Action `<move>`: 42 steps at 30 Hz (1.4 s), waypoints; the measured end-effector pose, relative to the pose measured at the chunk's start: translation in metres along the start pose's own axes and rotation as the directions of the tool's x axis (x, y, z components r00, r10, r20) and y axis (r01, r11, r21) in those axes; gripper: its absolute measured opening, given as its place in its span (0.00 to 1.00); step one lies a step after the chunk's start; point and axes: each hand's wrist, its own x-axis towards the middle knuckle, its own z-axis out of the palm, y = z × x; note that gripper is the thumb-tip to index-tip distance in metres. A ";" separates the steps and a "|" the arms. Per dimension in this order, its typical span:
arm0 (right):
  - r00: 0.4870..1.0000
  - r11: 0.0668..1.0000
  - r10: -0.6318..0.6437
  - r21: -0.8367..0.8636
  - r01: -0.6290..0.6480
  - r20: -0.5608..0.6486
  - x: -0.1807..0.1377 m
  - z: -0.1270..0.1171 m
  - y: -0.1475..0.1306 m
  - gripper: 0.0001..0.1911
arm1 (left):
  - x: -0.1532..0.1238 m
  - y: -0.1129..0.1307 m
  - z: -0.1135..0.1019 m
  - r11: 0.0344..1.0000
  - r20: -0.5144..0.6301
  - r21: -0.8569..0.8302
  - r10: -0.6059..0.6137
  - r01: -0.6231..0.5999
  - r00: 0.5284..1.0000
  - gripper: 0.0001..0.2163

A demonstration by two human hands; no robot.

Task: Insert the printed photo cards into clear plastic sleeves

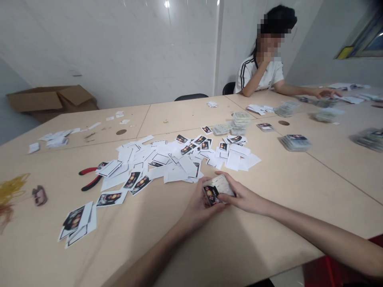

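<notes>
Between my two hands is a small clear plastic box (pixel 222 184) with pale contents. A black printed card (pixel 211 194) with orange and white print lies on its near left side. My left hand (pixel 200 204) is wrapped round the box from the left, its thumb along the near edge. From the right, my right hand (pixel 243 196) grips it too, with fingers over the far side and thumb on the card. Just beyond the box spreads a loose heap of white and black printed cards (pixel 179 169), some face down.
Red-handled pliers (pixel 92 182) lie left of the heap. Further left are a small brownish object (pixel 39 196) and yellow strands (pixel 13 187). Stacked clear boxes (pixel 240 122) stand beyond, more (pixel 295 142) to the right. A co-worker (pixel 260 75) sits across the table; a cardboard box (pixel 50 99) is behind.
</notes>
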 end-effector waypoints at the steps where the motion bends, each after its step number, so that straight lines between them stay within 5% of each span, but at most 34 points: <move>1: 1.000 1.000 -0.001 -0.004 0.001 0.008 0.000 -0.001 -0.001 0.30 | 0.000 0.000 -0.001 1.000 0.015 -0.005 -0.007 0.007 1.000 0.23; 12: 0.997 0.997 -0.019 0.082 0.012 0.081 -0.002 -0.003 -0.005 0.20 | 0.000 0.012 -0.005 0.998 0.171 -0.012 -0.056 0.058 0.984 0.24; 25: 0.998 0.999 -0.052 -0.002 0.052 0.034 -0.003 0.000 -0.004 0.21 | -0.003 -0.006 -0.001 0.989 -0.023 0.134 -0.056 0.058 0.998 0.21; 42: 0.992 0.998 -0.057 0.017 0.056 0.113 -0.005 -0.004 -0.003 0.16 | 0.002 0.013 -0.013 0.984 0.278 0.107 -0.166 0.141 0.946 0.22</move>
